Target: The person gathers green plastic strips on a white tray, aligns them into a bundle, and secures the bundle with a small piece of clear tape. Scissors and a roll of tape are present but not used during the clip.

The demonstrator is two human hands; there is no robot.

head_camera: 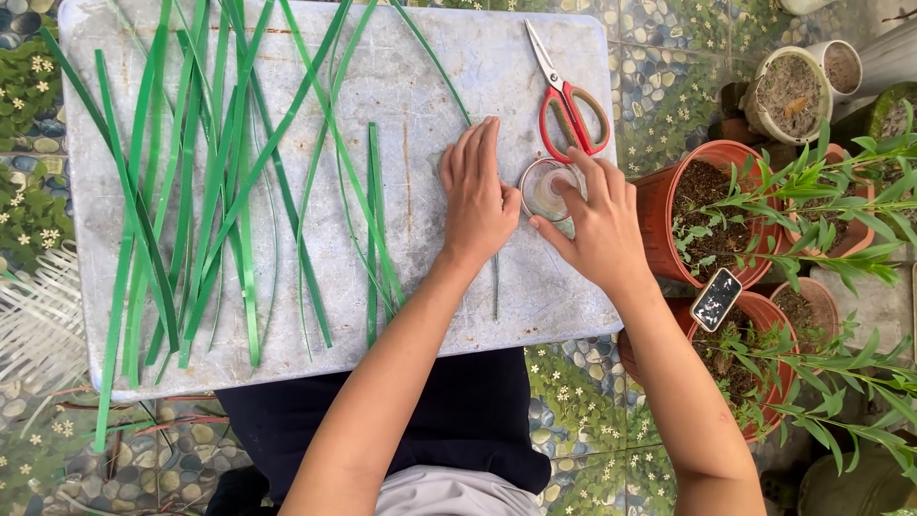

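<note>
Nearest, the left hand lies flat, fingers together, palm down on the grey table, pressing a thin green strip. Just beside it the right hand curls loosely around a clear tape roll. Beyond lie red-handled scissors; loose green strips spread far left

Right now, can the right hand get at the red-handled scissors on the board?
Probably yes. The right hand rests on the clear tape roll, and the scissors lie just beyond it on the grey board, with nothing between. It would likely have to let go of the roll first.
</note>
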